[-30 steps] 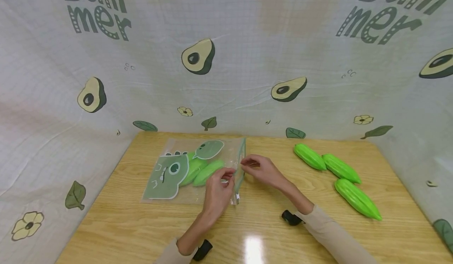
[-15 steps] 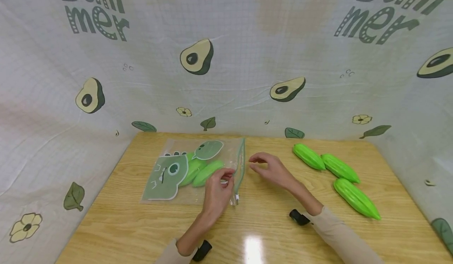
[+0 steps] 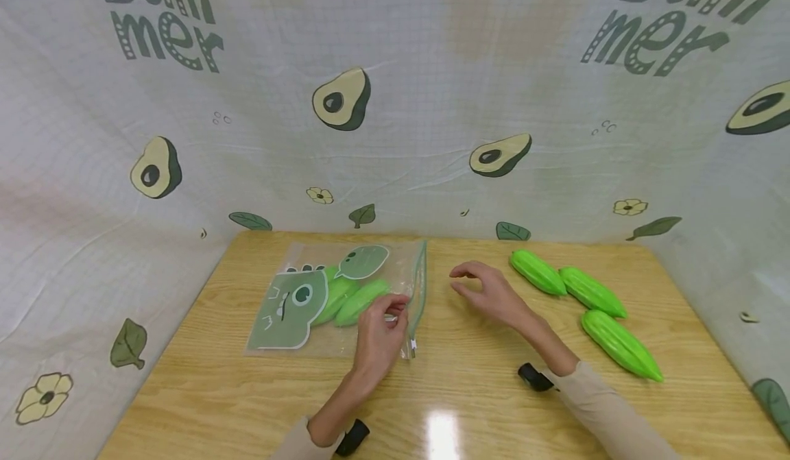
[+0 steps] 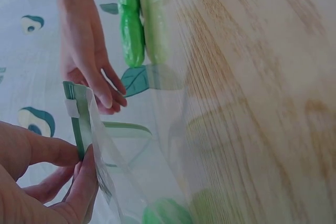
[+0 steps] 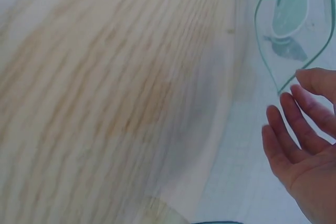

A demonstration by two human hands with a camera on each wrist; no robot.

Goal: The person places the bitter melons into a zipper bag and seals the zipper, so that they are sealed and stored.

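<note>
A clear zip bag (image 3: 278, 326) with a green dinosaur print lies flat at the table's left half, its green-edged mouth facing right. Inside it rest green, ridged, cucumber-shaped pieces (image 3: 364, 299). My left hand (image 3: 381, 336) pinches one side of the mouth between thumb and fingers, near the white slider (image 4: 72, 108). In the right wrist view the bag's mouth (image 5: 290, 9) gapes. My right hand (image 3: 496, 299) hovers right of the bag, holding nothing, thumb and fingers parted. Three more bright green ridged pieces (image 3: 622, 345) lie beyond it to the right.
The wooden table (image 3: 247, 405) is walled at the back and sides by a white cloth (image 3: 407, 124) printed with avocados and lettering. Black wrist straps (image 3: 534, 378) show on both arms.
My right hand has left the bag's mouth and moved right, its thumb and fingers spreading apart. The mouth stands wider. My left hand keeps its pinch in the same place.
</note>
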